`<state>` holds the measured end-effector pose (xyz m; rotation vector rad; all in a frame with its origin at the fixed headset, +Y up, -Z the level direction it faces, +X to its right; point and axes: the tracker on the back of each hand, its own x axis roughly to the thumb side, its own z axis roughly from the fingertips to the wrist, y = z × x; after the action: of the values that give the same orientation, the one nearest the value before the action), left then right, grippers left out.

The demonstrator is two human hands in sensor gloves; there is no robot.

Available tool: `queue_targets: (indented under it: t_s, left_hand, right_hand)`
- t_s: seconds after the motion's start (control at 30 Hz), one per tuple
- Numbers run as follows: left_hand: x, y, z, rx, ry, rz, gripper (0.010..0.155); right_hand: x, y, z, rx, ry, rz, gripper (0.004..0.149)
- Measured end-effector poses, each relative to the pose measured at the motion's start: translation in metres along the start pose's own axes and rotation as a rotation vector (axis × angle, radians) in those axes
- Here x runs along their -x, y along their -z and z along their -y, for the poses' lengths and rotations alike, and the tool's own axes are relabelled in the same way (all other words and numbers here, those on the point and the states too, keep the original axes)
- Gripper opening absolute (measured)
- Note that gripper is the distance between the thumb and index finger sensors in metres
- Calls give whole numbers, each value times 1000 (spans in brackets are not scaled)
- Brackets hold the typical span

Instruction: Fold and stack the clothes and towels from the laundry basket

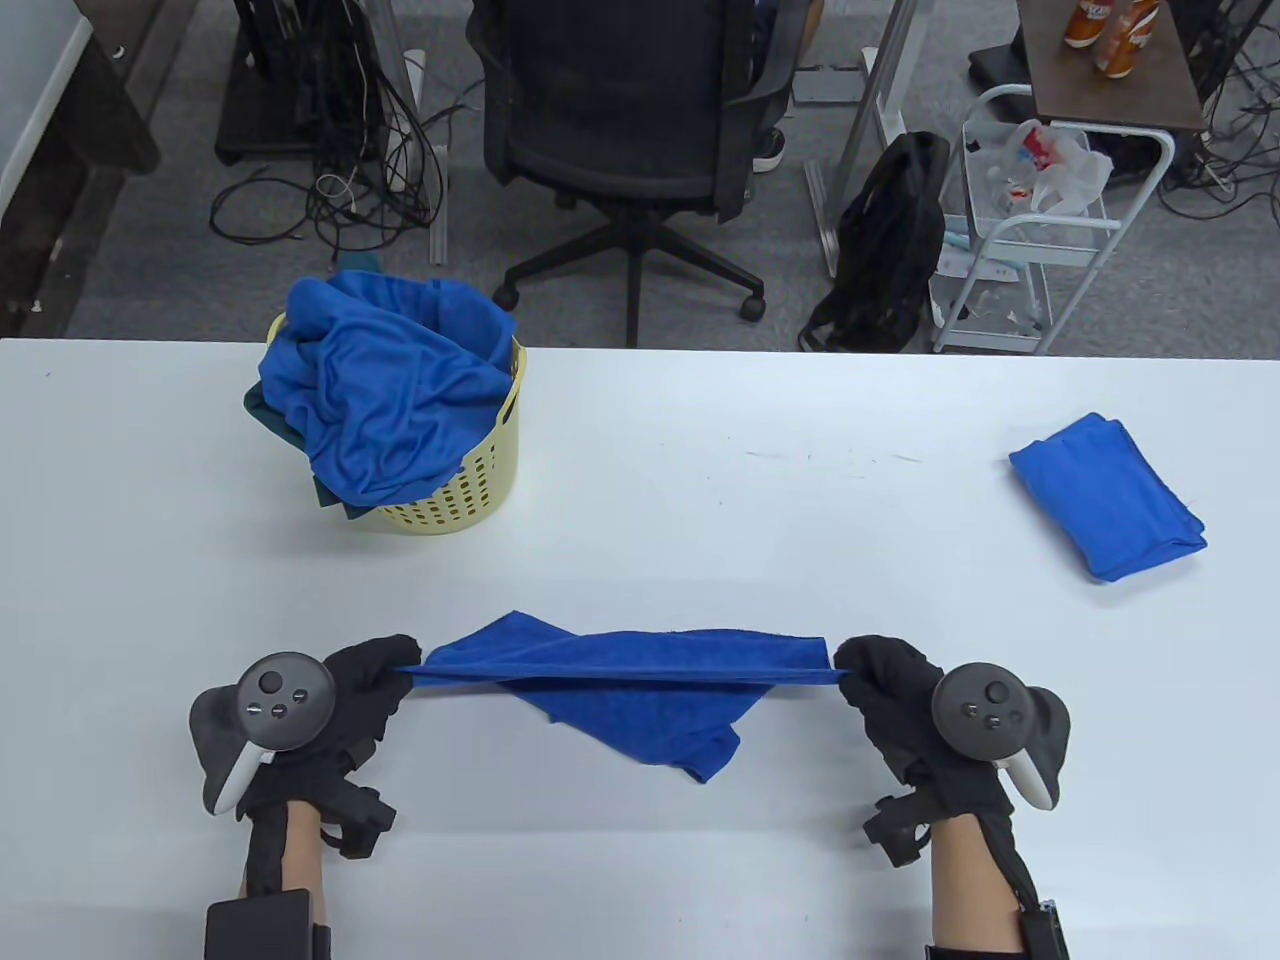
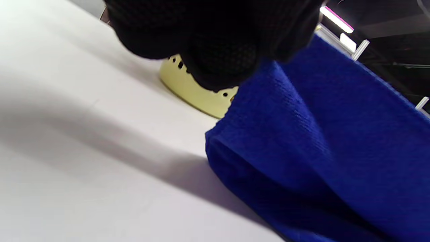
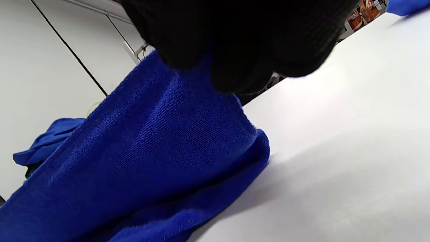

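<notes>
Near the table's front edge, left hand [image 1: 340,700] & right hand [image 1: 900,705] each pinch a corner of the blue terry towel [image 1: 640,690], stretched taut btwn them, its bulk sagging onto the white table [image 1: 700,500]. Risk: towel's twisted, so folding now would likely trap the twist w/ uneven edges; a weak pinch could drop a corner.

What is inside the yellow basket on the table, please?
A crumpled blue cloth fills the yellow basket and spills over its rim. A darker cloth peeks out beneath it. Anything deeper is covered.
</notes>
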<state>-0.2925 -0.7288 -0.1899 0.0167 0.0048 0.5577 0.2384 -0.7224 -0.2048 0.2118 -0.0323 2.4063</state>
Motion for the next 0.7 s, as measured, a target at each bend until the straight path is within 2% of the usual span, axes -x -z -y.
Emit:
queue_targets:
  t_s: [0.1, 0.17, 0.27, 0.37, 0.43, 0.47, 0.53, 0.6, 0.67, 0.7]
  left_hand:
    - [0, -2, -2, -38, -5, -11, 50]
    - [-1, -4, -4, -105, 27, -32, 49]
    - [-3, -6, -5, -166, 93, -67, 47]
    - [-4, -5, -3, -166, 109, -81, 47]
    - [-6, -3, -1, -124, 26, -71, 47]
    - [-6, -2, -1, -95, -38, -67, 47]
    - [-5, -1, 0, -40, -253, -42, 47]
    - [-2, 1, -2, 9, -469, 6, 47]
    - [3, 0, -7, 45, -631, 79, 47]
    - [6, 0, -8, 53, -707, 102, 47]
  right_hand:
    - [0, -2, 5, 75, 2, 2, 39]
    - [-1, -5, 8, 142, -9, 2, 39]
    - [-5, -8, 11, 236, -89, 7, 39]
    - [-10, -9, 10, 275, -169, -11, 41]
    - [-13, -8, 9, 239, -145, -26, 42]
    - [-13, -7, 8, 198, -91, -29, 42]
    - [-9, -3, 8, 80, 227, 9, 42]
    - [0, 0, 2, -8, 642, 76, 42]
    - [5, 2, 0, -129, 851, 127, 42]
    - [7, 2, 0, -160, 880, 143, 42]
